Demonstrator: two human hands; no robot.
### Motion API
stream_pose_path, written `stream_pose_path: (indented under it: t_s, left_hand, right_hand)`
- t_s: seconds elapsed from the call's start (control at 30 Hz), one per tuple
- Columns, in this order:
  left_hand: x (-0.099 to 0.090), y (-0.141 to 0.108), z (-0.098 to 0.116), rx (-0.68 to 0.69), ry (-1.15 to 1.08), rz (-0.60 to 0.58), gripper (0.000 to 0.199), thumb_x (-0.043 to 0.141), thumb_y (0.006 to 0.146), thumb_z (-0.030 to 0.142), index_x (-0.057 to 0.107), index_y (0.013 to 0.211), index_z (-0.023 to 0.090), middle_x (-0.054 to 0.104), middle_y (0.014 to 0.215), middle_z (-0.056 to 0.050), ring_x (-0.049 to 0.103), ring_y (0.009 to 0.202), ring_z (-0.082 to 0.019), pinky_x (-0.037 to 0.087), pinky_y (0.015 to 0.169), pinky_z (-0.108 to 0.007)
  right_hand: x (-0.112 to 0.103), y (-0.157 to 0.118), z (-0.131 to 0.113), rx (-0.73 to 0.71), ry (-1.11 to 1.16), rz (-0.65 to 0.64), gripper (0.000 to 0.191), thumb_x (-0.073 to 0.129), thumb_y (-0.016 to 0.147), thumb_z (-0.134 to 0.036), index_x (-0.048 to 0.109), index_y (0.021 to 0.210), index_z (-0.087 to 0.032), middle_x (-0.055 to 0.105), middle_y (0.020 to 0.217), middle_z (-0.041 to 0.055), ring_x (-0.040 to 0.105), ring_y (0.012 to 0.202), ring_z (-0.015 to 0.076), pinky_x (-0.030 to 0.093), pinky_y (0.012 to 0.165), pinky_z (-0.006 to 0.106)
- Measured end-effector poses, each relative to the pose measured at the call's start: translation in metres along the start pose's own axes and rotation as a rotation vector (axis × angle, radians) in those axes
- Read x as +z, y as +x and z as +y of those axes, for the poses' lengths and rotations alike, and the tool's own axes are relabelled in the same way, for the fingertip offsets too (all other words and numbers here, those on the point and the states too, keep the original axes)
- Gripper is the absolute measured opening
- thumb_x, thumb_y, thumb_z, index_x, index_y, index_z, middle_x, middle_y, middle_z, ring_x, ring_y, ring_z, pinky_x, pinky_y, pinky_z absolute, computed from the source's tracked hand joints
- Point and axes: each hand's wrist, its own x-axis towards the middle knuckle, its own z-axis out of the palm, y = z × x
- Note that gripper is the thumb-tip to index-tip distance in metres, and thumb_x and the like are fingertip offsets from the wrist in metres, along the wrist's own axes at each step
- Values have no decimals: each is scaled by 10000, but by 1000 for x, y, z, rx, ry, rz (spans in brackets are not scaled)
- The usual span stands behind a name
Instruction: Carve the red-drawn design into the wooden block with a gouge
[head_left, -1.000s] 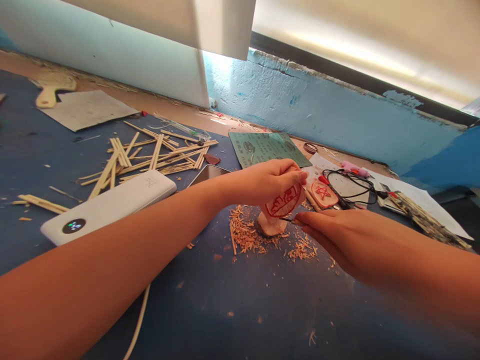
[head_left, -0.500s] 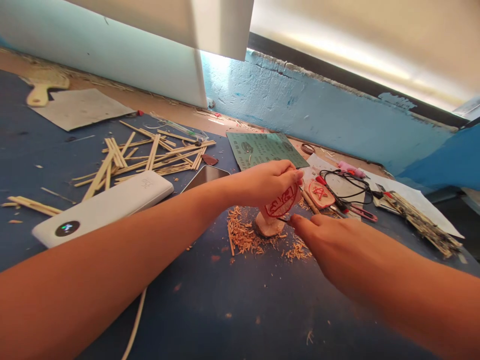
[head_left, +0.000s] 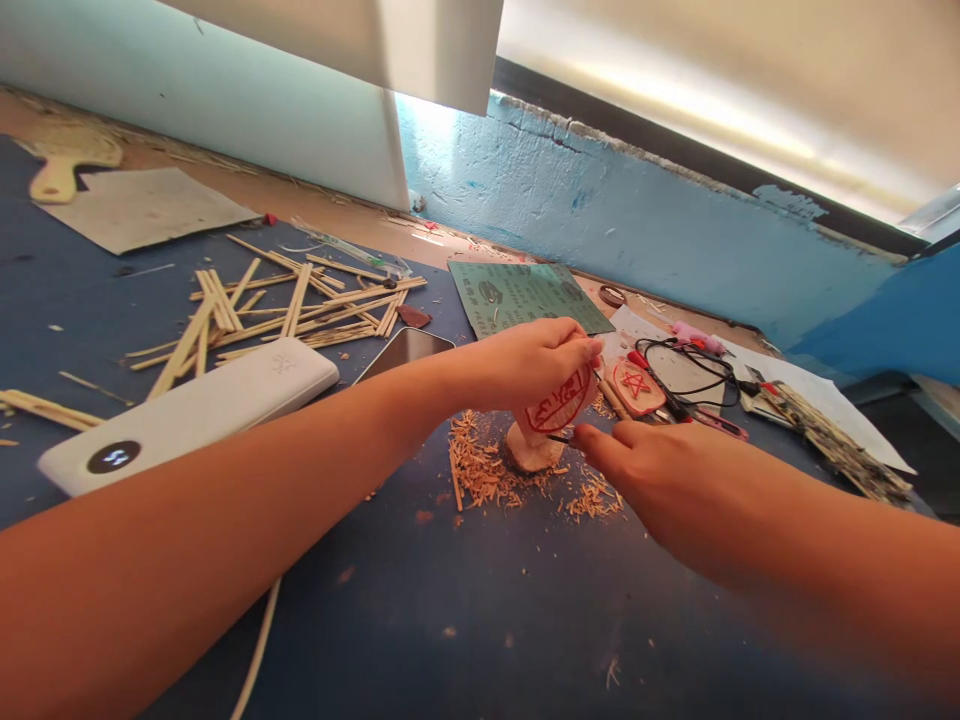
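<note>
My left hand [head_left: 544, 360] is closed around the top of a pale carved wooden piece [head_left: 564, 400] with red markings on its face. The piece stands over a rounded pale base [head_left: 534, 452]; whether the two are joined I cannot tell. In my right hand [head_left: 645, 460] is a thin dark carving tool [head_left: 558, 438], its tip at the lower edge of the marked face. Most of its handle is hidden by my fingers. Curled wood shavings [head_left: 484, 470] lie around the base. Just right of the piece lies a wooden disc [head_left: 636, 387] with a red star.
At left sit a white power bank [head_left: 232, 405], a phone [head_left: 409, 345] and scattered wooden sticks [head_left: 300, 310]. Green sandpaper [head_left: 529, 298] lies behind my hands. A black cable [head_left: 686, 365], a pink glue gun [head_left: 697, 337] and a rough bark strip [head_left: 836, 435] are at right.
The whole view has shifted slightly, so the table things appear a little further left. Both hands keep their grips, with the tool tip still at the lower edge of the wooden piece.
</note>
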Motion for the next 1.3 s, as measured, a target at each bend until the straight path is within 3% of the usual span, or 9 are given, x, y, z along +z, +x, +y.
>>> stream_pose_path:
  t_s: [0.1,0.3,0.43,0.57,0.7,0.83,1.1,1.23,1.3]
  left_hand:
    - [1,-1,1,-3,10,-3,397,414,1090,547,641,1065,222,768,1133,-89,660,1023,-267,488,846,-377]
    - [1,-2,5,31,89,9,353,420,1087,500,638,1075,222,744,1087,-82,658,1005,-255,483,862,-382]
    - [0,-2,1,16,28,21,361,422,1091,517,626,1070,221,768,1147,-94,673,1062,-264,494,887,-381]
    - [0,-2,0,3,8,12,347,425,1101,508,621,1077,223,770,1147,-83,679,1025,-250,491,871,-375]
    - [0,-5,6,7,77,12,344,424,1102,500,620,1053,222,741,1093,-71,652,962,-239,459,864,-381]
    - [1,-7,8,40,143,27,335,412,1096,490,613,1038,229,723,1070,-71,629,978,-252,432,868,-385]
    - [5,-6,9,29,92,-12,348,387,1103,479,625,1122,227,758,1036,-64,666,930,-246,456,840,-379]
    - [5,-6,10,29,133,16,330,408,1101,463,631,1092,220,751,1070,-73,657,991,-258,451,889,-390]
    - [5,-6,10,36,133,16,332,407,1093,458,635,1109,217,752,1094,-80,652,1015,-264,449,906,-395]
  right_hand:
    - [-1,2,-2,44,93,-86,230,630,915,-131,741,1113,-162,704,753,64,617,590,181,364,551,307]
    - [-18,16,-3,403,633,-270,389,432,1112,-342,771,941,-259,729,710,8,643,597,164,404,543,282]
    - [-8,10,-7,196,301,-193,261,539,995,-144,771,1089,-219,760,818,46,664,646,190,381,574,312]
    - [1,5,-10,-38,-19,-161,515,634,841,-40,704,1345,-112,780,968,142,694,705,241,344,549,332]
    - [-9,12,-4,158,306,-159,251,532,1013,-159,772,1049,-222,756,792,43,669,639,182,393,562,290]
    - [-17,17,7,326,712,-239,377,442,1087,-321,793,976,-242,745,719,18,627,565,156,421,527,275]
    - [2,9,-1,-12,20,-180,436,603,830,-33,743,1224,-158,773,890,106,702,662,236,346,556,324]
    - [-3,14,-3,176,405,-158,265,527,996,-158,778,1062,-212,754,803,54,684,672,197,397,579,295]
    - [-8,16,0,296,701,-195,362,435,1077,-271,775,963,-225,721,735,24,634,622,166,412,553,274]
